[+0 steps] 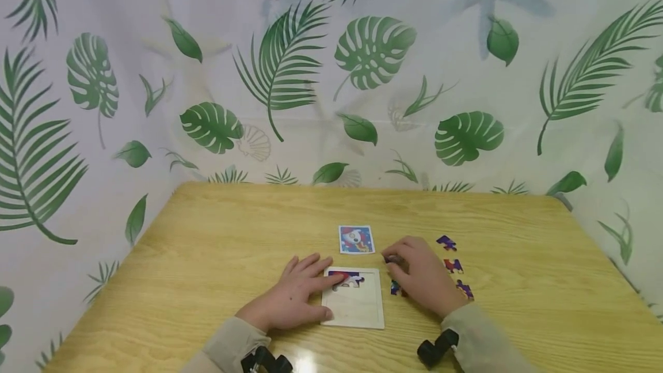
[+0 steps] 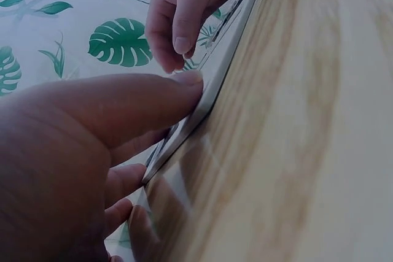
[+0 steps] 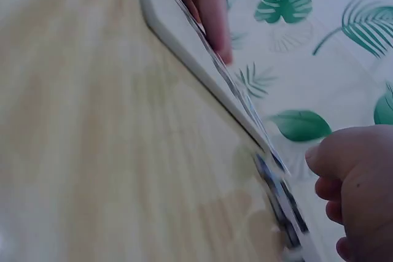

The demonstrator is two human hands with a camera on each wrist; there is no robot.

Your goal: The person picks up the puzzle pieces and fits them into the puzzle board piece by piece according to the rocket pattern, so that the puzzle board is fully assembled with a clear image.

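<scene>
A white puzzle tray (image 1: 353,309) lies in front of me, with a few joined purple, red and white pieces (image 1: 354,281) in its upper left corner. My left hand (image 1: 295,298) rests over the tray's left side, fingers spread and straight. Its index fingertip touches the joined pieces, and the thumb (image 2: 153,99) lies at the tray's near left edge. To the right of the tray, my right hand (image 1: 422,275) pinches a dark puzzle piece (image 1: 395,259) between thumb and curled fingers; the hand hides most of it.
Behind the tray lies a square picture card (image 1: 356,239) with a white animal on blue. Loose puzzle pieces (image 1: 453,265) are on the wooden table (image 1: 233,229) right of my right hand, and another loose piece (image 1: 395,287) sits beside the tray. A leaf-print cloth (image 1: 311,102) hangs behind.
</scene>
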